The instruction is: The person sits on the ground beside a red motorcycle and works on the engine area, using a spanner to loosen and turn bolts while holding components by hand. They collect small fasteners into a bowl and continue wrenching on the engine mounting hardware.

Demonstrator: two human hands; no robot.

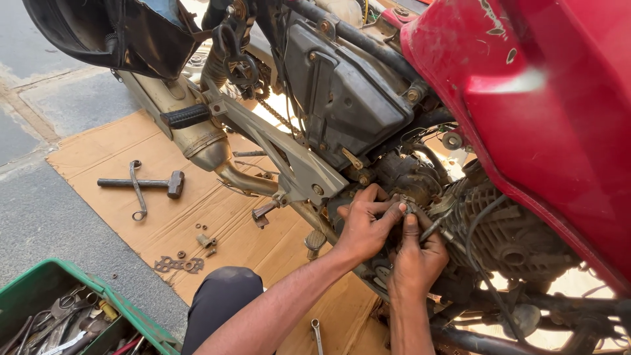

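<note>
Both hands work close together on a small metal fitting (413, 209) at the side of the motorcycle engine (506, 236), below the red fuel tank (545, 118) and in front of the dark airbox (342, 92). The left hand (365, 223) has its fingers curled and pinched on this fitting from the left, and the right hand (417, 260) comes up from below with its fingers closed around the same part; a thin cable (437, 227) runs out of it to the right. I judge that the step in hand is the seating or loosening of this small part at the engine, done with the fingers only. The next move probably calls for a tool, and these lie well apart: a hammer (148, 183) and a bent spanner (137, 190) near the far edge of the cardboard (105, 148), loose nuts (205, 242) near its middle, one spanner (317, 335) at its near edge, more in the green crate (39, 279).
</note>
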